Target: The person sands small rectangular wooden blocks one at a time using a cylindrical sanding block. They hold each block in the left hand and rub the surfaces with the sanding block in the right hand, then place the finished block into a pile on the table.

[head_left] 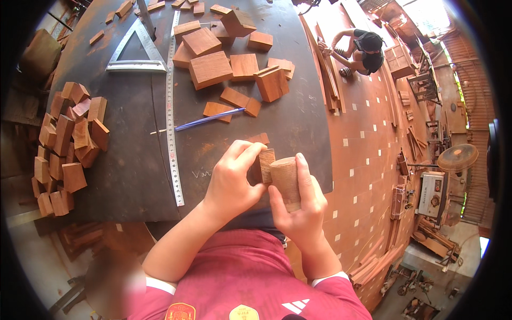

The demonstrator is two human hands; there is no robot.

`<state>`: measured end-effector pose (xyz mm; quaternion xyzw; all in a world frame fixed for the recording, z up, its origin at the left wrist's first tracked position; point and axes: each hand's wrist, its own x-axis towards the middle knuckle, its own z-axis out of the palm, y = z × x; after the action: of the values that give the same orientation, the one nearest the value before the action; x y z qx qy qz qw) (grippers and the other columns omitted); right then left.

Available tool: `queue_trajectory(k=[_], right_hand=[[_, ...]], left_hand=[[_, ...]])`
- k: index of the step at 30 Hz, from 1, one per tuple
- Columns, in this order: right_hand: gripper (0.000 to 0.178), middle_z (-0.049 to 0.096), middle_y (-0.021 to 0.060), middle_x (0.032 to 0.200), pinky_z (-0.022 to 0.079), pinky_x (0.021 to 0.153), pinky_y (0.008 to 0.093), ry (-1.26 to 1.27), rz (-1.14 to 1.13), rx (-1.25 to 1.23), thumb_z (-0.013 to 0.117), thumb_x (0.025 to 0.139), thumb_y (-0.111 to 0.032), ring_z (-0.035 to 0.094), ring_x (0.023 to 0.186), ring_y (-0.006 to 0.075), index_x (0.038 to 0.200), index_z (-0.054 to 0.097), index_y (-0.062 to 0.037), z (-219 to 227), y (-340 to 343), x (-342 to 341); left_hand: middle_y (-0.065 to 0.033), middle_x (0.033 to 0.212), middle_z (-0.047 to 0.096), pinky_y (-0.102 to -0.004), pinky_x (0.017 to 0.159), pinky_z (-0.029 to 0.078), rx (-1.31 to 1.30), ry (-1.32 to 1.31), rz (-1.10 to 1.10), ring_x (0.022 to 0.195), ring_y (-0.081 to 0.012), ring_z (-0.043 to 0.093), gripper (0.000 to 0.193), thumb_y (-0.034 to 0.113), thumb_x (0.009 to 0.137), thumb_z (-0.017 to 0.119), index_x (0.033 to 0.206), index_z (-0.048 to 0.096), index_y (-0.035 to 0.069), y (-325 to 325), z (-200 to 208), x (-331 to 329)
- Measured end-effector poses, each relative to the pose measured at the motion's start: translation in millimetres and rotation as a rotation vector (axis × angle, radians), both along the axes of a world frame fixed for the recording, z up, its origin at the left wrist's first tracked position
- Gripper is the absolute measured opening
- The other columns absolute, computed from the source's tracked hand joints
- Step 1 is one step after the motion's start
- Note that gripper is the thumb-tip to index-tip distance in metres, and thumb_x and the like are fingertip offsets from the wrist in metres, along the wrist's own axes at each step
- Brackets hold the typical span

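Here, left hand (230, 176) holds a block (268, 164) (right hand (304, 207), a rounded piece (285, 184)).

The dark, scuffed table (133, 133) bears a pile of reddish wooden blocks (64, 133) along its left side, a graduated strip (170, 114) running lengthwise, a metal triangle (136, 65) left of that, and, right, a looser block cluster (211, 69) beside a slim blue pen (208, 120).
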<state>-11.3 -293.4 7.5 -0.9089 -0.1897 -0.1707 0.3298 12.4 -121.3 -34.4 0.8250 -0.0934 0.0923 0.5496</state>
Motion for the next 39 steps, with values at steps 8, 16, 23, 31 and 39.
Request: queue_trajectory(k=[8, 16, 23, 31, 39], right_hand=[[0.076, 0.071, 0.0235, 0.1, 0.061, 0.068, 0.0422, 0.034, -0.051, -0.034, 0.085, 0.086, -0.011, 0.072, 0.079, 0.0378, 0.152, 0.053, 0.0081, 3.3, 9.7, 17.9], [0.074, 0.07, 0.0233, 0.107, 0.061, 0.064, 0.0398, -0.016, -0.053, -0.115, 0.085, 0.086, -0.01, 0.072, 0.077, 0.0355, 0.15, 0.053, 0.0108, 0.0, 4.4, 13.9], [0.075, 0.068, 0.0216, 0.099, 0.061, 0.06, 0.0395, -0.037, -0.036, -0.151, 0.086, 0.086, -0.014, 0.072, 0.073, 0.0335, 0.151, 0.055, 0.0061, 3.2, -5.5, -15.3], [0.074, 0.066, 0.0193, 0.1, 0.06, 0.058, 0.0396, -0.047, -0.096, -0.203, 0.086, 0.087, -0.017, 0.071, 0.069, 0.0316, 0.151, 0.056, 0.0044, -1.3, 8.8, 12.9], [0.074, 0.066, 0.0186, 0.098, 0.059, 0.056, 0.0392, -0.047, -0.076, -0.214, 0.085, 0.087, -0.018, 0.071, 0.068, 0.0316, 0.152, 0.056, 0.0014, 1.4, 6.8, 16.2]], left_hand=[[-0.0207, 0.117, 0.067, -0.0455, 0.09, 0.059, -0.026, -0.01, 0.007, 0.106, -0.042, 0.069, 0.059, 0.001, 0.069, 0.083, 0.126, 0.068, -0.002, -3.3, -4.0, 2.9], [-0.0203, 0.114, 0.066, -0.0454, 0.089, 0.058, 0.0, -0.034, 0.021, 0.104, -0.041, 0.069, 0.059, 0.002, 0.069, 0.084, 0.126, 0.068, -0.002, -4.4, -6.3, 1.9], [-0.0189, 0.113, 0.068, -0.0441, 0.089, 0.059, -0.007, -0.043, 0.036, 0.104, -0.0386, 0.07, 0.056, 0.004, 0.069, 0.083, 0.124, 0.07, -0.002, -4.3, -1.9, 2.2], [-0.0197, 0.114, 0.067, -0.0449, 0.087, 0.059, 0.012, -0.07, 0.025, 0.103, -0.0401, 0.07, 0.059, 0.001, 0.069, 0.083, 0.126, 0.068, -0.003, -4.9, -7.7, 2.3], [-0.0195, 0.113, 0.067, -0.0443, 0.087, 0.059, 0.005, -0.072, 0.03, 0.103, -0.0396, 0.07, 0.058, 0.001, 0.071, 0.083, 0.127, 0.068, -0.003, -7.4, -8.4, 2.3]])
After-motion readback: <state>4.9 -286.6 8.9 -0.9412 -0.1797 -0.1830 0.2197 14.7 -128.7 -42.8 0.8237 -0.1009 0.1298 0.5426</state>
